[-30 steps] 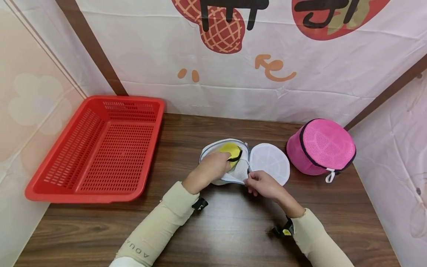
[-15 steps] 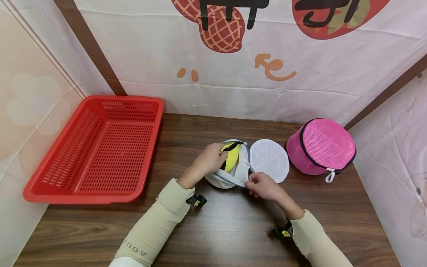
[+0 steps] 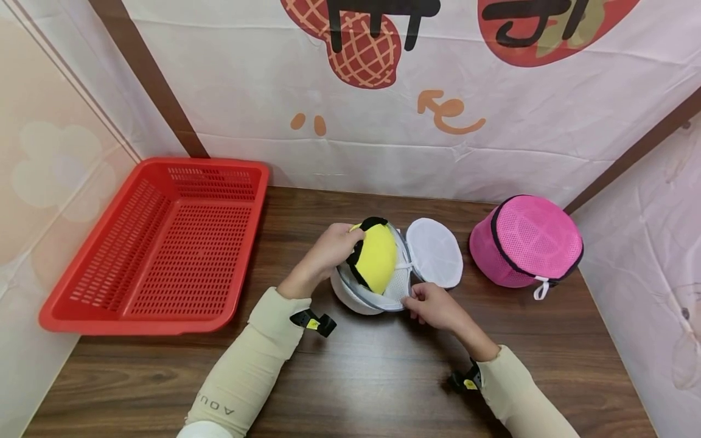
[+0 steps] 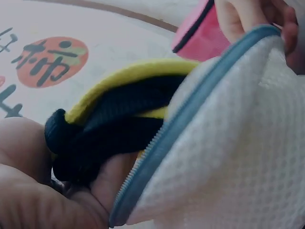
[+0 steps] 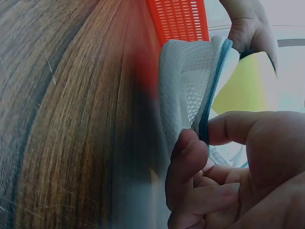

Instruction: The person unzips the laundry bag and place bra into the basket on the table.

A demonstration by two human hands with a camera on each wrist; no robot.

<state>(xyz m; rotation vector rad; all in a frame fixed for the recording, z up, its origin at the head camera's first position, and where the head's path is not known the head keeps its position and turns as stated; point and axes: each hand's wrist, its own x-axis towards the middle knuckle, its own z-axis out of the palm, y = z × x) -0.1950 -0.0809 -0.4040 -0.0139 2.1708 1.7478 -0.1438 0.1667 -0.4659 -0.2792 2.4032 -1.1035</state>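
A yellow bra with black trim (image 3: 378, 258) is partly out of the opening of a white mesh laundry bag (image 3: 357, 299). My left hand (image 3: 331, 248) pinches the bra by its black edge, at the bag's left side. In the left wrist view the dark inner side of the bra (image 4: 124, 105) shows behind the zipper. My right hand (image 3: 435, 304) pinches the bag's blue-grey zipper rim at the lower right; the right wrist view shows thumb and fingers on that rim (image 5: 217, 81). The bag's round white lid (image 3: 434, 252) lies folded back to the right. The bra's lower part is hidden inside.
A red perforated basket (image 3: 249, 243) stands on the wooden table (image 3: 383, 377) at the left. To the right is a pink mesh laundry bag (image 3: 539, 237), its lid in place and a white pull tab hanging. A printed cloth hangs behind.
My left hand has drawn the bra up and to the left, so more yellow shows. The bag has tilted and its lid has shifted up and left. My right hand keeps its hold.
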